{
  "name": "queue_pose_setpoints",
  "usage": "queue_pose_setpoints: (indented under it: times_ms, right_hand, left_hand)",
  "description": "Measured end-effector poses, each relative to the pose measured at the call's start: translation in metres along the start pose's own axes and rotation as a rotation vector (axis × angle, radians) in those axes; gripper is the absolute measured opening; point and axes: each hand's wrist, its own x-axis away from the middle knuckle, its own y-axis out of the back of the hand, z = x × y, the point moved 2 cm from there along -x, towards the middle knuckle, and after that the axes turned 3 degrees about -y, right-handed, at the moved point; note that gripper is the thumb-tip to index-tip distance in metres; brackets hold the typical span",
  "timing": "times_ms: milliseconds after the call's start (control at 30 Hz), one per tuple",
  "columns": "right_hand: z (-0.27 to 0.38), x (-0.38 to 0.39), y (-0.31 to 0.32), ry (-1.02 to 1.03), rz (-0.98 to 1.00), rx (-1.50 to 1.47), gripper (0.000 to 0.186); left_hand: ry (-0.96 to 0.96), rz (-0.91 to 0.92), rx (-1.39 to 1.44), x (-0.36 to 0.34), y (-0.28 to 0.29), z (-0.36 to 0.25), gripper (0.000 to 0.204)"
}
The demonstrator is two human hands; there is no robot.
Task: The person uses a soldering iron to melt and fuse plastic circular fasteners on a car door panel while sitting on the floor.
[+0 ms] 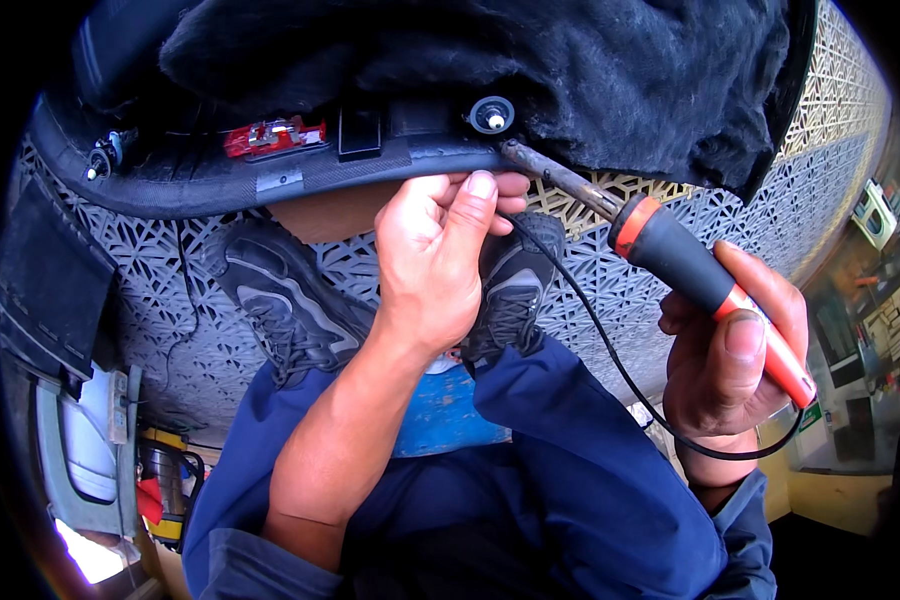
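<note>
My right hand (730, 350) is wrapped round the red and black handle of a soldering iron (675, 255). Its metal tip points up and left and meets the lower rim of a dark curved panel (210, 195), or stops just short of it. A black cord (610, 340) loops from the handle's end past my left hand. Against that same rim, left of the tip, is my left hand (435, 255), thumb pressed to curled fingers; what they pinch, if anything, is hidden. Just above sits a round grey fitting (491, 115) with a pale centre.
Dark fuzzy lining (610, 90) covers the panel's upper part. A red clear-plastic piece (275, 137) and a black rectangular part (360, 133) lie on its ledge. Below are patterned floor matting (580, 280), my dark shoes (285, 300) and a worn blue surface (445, 410) between my legs.
</note>
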Motion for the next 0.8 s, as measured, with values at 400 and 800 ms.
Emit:
queue_pose_setpoints:
  times_ms: [400,800]
  right_hand:
    - [0.010,-0.013,-0.004,-0.083,0.020,0.032,0.047]
    - [0.011,-0.023,-0.005,-0.160,-0.036,0.045,0.048]
  left_hand:
    - [0.019,-0.023,-0.071,0.002,-0.001,0.000,0.026]
    - [0.021,-0.036,-0.075,0.001,-0.003,0.000,0.024]
